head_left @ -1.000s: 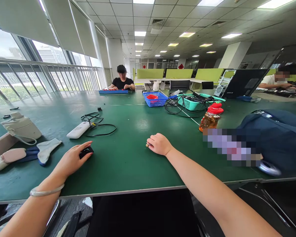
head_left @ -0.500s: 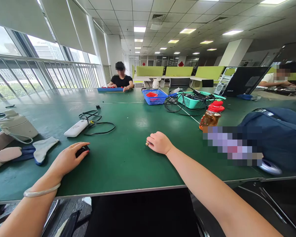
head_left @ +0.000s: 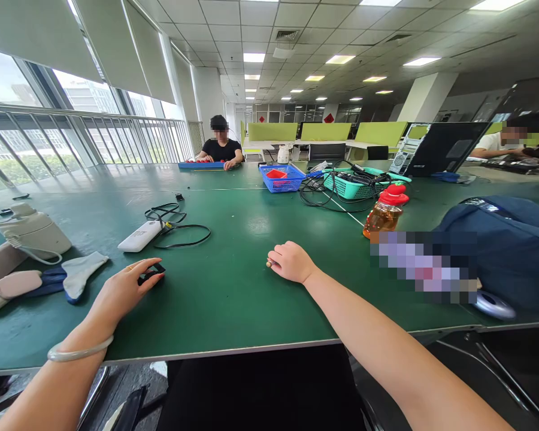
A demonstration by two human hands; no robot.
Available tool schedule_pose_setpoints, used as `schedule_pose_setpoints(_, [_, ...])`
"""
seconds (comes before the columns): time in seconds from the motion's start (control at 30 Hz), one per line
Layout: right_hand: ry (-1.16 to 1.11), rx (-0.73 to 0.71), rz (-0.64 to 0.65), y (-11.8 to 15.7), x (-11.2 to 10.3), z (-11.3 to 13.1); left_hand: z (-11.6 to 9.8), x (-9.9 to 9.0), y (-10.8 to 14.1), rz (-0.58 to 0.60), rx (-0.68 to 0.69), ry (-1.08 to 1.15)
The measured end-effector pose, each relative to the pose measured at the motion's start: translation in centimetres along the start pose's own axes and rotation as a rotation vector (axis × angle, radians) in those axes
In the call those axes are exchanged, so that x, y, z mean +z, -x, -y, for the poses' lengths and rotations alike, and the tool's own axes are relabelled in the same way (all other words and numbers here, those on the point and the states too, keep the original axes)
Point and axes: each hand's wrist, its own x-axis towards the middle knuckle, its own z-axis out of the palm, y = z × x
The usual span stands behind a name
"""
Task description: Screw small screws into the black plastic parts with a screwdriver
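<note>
Take the white device [head_left: 141, 236] on the green table [head_left: 233, 311] as your landmark. Your left hand [head_left: 124, 288] is just on the near side of it, palm down, with thumb and fingers closed about a small black object [head_left: 158, 269]. That object sits between the white device and you, slightly to the device's right; most of it is hidden by your fingers, so its full shape can't be told. A pale bangle [head_left: 79, 353] circles your left wrist.

Your right hand [head_left: 291, 261] is well to the right of the white device and a little nearer you, curled into a loose fist — a small tan-tipped piece [head_left: 269, 264] pokes out from it, the rest covered. Your two hands are well apart.

A black cable [head_left: 193, 226] lies looped against the right end of the white device. To the device's left you have a cream bottle [head_left: 38, 230] and, nearer you, a white-and-blue cloth [head_left: 81, 274]. Beyond it and to its right are a blue basket [head_left: 282, 184] and a green basket [head_left: 348, 190] heaped with cables. Farther right of it — well apart — stand a red-lidded bottle [head_left: 383, 218] and a dark blue backpack [head_left: 512, 251]. Beyond it, at the far edge, a person in black [head_left: 222, 149] sits at a blue tray [head_left: 202, 165].
</note>
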Motion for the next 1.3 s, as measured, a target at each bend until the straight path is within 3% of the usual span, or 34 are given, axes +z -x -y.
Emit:
schedule_pose_setpoints(0.27, [0.004, 0.011, -0.010, 0.0, 0.0, 0.0, 0.8, -0.2, -0.1, -0.082, 0.056, 0.127])
schedule_pose_setpoints(0.57, [-0.009, 0.011, -0.002, 0.0, -0.1, 0.0, 1.2, 0.8, -0.1, 0.058, 0.234, 0.228])
schedule_pose_setpoints(0.8, [-0.016, 0.010, 0.008, 0.0, -0.1, 0.1, 1.4, 1.0, -0.1, 0.126, 0.190, 0.186])
schedule_pose_setpoints(0.93, [-0.017, 0.013, 0.012, 0.0, -0.1, 0.1, 1.6, 0.8, -0.1, 0.051, 0.182, 0.137])
schedule_pose_setpoints(1.1, [-0.016, 0.023, 0.023, 0.0, -0.2, 0.2, 2.2, 1.0, -0.3, 0.063, 0.151, 0.093])
schedule_pose_setpoints(1.3, [-0.021, 0.036, 0.059, -0.1, -0.2, 0.3, -0.2, -0.1, -0.2, 0.011, 0.203, 0.127])
